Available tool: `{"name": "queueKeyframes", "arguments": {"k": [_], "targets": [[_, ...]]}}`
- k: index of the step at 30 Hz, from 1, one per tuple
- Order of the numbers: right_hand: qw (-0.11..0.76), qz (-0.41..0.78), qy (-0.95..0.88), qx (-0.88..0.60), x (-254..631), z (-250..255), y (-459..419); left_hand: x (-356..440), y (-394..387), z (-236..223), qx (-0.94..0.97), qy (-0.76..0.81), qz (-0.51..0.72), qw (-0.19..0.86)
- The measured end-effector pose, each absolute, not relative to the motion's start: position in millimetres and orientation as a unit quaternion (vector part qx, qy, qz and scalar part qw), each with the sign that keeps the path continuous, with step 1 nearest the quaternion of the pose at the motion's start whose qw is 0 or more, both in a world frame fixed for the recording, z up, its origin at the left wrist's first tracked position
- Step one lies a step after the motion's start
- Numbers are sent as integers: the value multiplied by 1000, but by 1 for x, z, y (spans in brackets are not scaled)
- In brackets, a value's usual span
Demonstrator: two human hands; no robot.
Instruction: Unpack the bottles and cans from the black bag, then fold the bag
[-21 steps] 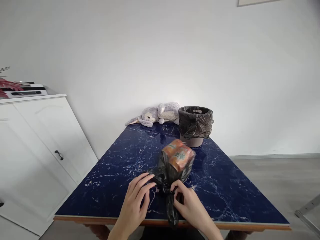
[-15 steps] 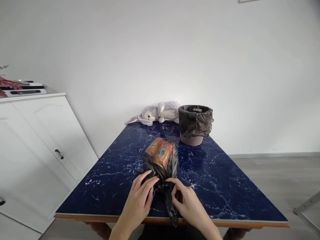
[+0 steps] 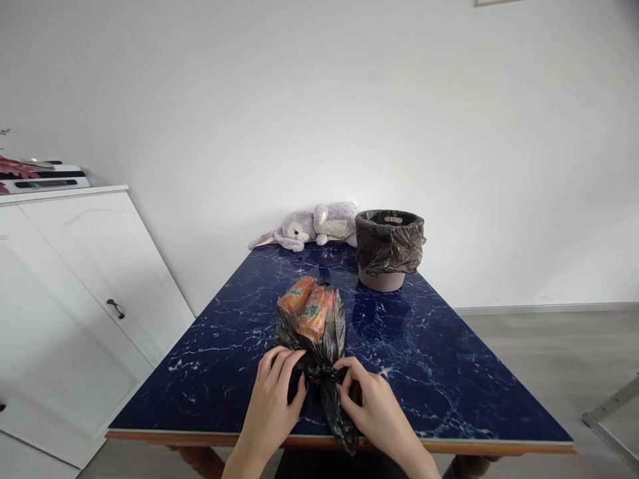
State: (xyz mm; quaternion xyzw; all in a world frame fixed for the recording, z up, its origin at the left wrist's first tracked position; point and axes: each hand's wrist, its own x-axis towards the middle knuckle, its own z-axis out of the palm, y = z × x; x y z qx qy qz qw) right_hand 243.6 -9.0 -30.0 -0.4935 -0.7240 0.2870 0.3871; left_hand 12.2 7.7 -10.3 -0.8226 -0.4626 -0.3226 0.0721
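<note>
A black plastic bag (image 3: 335, 326) lies on the table in front of me, stretched thin over orange packages (image 3: 314, 313) with green lettering. Its neck is gathered into a knot-like bunch, and a loose tail hangs toward the front edge. My left hand (image 3: 277, 389) has its fingers curled on the bag at the left of the bunch. On the other side, my right hand (image 3: 367, 396) pinches the plastic between thumb and forefinger. Part of the gripped plastic is hidden behind the fingers.
A trash bin (image 3: 382, 281) lined with a black bag stands at the back right of the blue marbled table (image 3: 439, 386). Against the wall lies a grey plush rabbit (image 3: 319, 225). A white cabinet (image 3: 94, 286) is at the left, and a metal leg (image 3: 612, 426) shows at the lower right.
The packages in the bag have shifted slightly left and turned. My left hand has moved a little down and its fingers are more curled. The right hand stays nearly in place.
</note>
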Motion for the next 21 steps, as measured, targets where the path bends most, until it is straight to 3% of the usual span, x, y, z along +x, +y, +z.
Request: {"name": "queueKeyframes", "arguments": {"k": [15, 21], "targets": [[406, 314, -716, -473, 247, -30, -12, 9, 8, -13, -814, -470, -339, 38], [446, 225, -726, -472, 245, -16, -15, 2, 11, -19, -803, -473, -357, 61]]}}
